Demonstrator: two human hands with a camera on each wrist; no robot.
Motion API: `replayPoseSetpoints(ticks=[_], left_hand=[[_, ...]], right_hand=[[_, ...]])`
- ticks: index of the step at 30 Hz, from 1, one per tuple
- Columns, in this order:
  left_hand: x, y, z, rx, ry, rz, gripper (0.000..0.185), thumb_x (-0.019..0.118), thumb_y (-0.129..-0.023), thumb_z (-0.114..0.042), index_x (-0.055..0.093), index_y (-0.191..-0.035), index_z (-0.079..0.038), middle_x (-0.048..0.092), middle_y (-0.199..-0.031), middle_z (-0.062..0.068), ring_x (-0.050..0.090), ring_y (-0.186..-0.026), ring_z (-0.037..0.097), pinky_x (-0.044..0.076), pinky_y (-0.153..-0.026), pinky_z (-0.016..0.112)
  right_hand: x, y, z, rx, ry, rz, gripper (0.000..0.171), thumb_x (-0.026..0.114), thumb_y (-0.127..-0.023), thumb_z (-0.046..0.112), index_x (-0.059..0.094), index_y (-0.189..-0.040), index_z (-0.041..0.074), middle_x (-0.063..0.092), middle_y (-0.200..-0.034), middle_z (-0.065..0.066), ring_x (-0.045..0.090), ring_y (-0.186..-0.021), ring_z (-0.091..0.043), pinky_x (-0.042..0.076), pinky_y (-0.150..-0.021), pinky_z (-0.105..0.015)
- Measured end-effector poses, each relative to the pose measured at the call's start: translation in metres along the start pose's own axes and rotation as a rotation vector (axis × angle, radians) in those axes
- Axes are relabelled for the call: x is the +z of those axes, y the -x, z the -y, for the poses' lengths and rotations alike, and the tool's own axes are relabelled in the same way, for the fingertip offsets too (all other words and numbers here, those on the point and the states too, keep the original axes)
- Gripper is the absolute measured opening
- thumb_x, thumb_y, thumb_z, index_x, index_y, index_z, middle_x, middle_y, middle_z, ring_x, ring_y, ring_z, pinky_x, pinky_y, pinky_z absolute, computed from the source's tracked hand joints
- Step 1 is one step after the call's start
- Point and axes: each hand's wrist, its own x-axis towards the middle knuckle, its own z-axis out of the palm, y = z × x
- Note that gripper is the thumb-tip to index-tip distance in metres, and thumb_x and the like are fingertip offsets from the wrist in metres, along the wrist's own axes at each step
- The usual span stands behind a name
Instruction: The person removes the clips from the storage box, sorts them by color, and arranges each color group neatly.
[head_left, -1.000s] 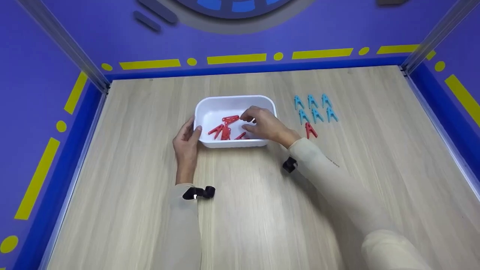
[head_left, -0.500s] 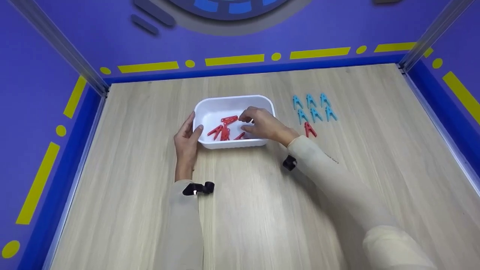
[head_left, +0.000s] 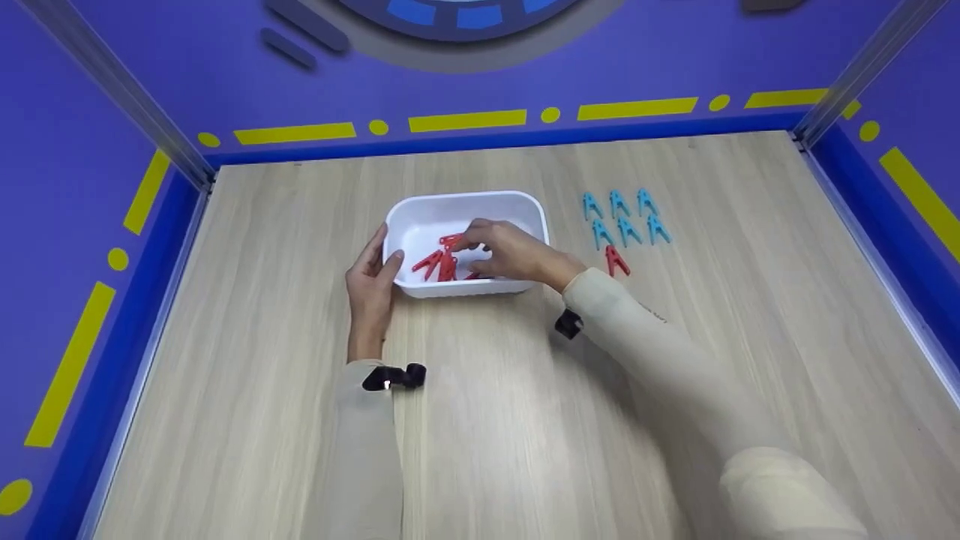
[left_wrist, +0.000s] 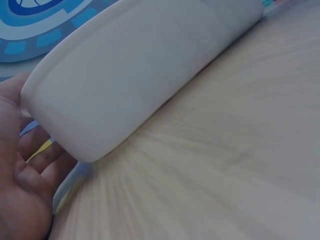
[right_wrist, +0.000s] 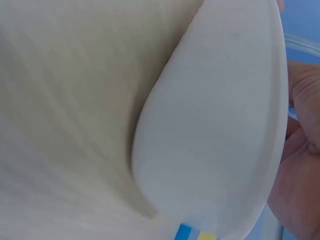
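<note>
A white tray (head_left: 465,201) sits mid-table with several red clips (head_left: 437,264) in it. My left hand (head_left: 381,256) grips the tray's left end, thumb over the rim and fingers along the outside. My right hand (head_left: 475,249) reaches into the tray from the right, its curled fingers pinching the end of a red clip (head_left: 451,241). In the left wrist view the tray wall (left_wrist: 140,75) fills the frame beside my left palm (left_wrist: 22,195). The right wrist view shows the tray's underside (right_wrist: 220,125) and part of my right hand (right_wrist: 302,165).
Several blue clips (head_left: 622,217) lie in two rows on the wooden table (head_left: 525,420) right of the tray. One red clip (head_left: 616,260) lies just below them. Purple walls with yellow marks enclose the table on three sides.
My right hand has slid left, deeper into the tray, and its fingers now cover the end of the upper red clip. The left hand has stayed on the tray's end.
</note>
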Motion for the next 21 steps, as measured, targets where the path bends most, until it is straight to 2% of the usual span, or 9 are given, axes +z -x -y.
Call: replayPoseSetpoints(ticks=[10, 16, 21], left_hand=[[-0.001, 0.000, 0.000, -0.012, -0.024, 0.013, 0.055, 0.069, -0.103, -0.002, 0.053, -0.155, -0.003, 0.048, -0.162, 0.010, 0.040, -0.153, 0.023, 0.036, -0.122, 0.028], [0.000, -0.001, 0.000, -0.008, -0.006, 0.006, 0.054, 0.069, -0.102, 0.000, 0.053, -0.153, 0.000, 0.048, -0.161, 0.012, 0.040, -0.153, 0.024, 0.034, -0.123, 0.027], [-0.001, 0.000, 0.000, -0.006, 0.024, 0.009, 0.053, 0.068, -0.102, 0.000, 0.053, -0.153, 0.000, 0.048, -0.161, 0.013, 0.040, -0.153, 0.025, 0.036, -0.122, 0.028]], right_hand=[[0.012, -0.018, 0.007, -0.043, 0.030, 0.052, 0.038, 0.077, -0.097, 0.000, 0.076, -0.134, 0.011, 0.070, -0.129, -0.008, 0.065, -0.120, -0.023, 0.053, -0.110, -0.040], [0.017, -0.023, 0.006, -0.080, 0.077, 0.058, 0.032, 0.076, -0.097, -0.001, 0.077, -0.128, 0.005, 0.074, -0.120, -0.010, 0.066, -0.107, -0.022, 0.057, -0.103, -0.038], [0.019, -0.026, 0.004, -0.068, 0.055, 0.046, 0.021, 0.077, -0.098, 0.004, 0.079, -0.118, 0.001, 0.074, -0.111, -0.013, 0.069, -0.103, -0.023, 0.058, -0.098, -0.037]])
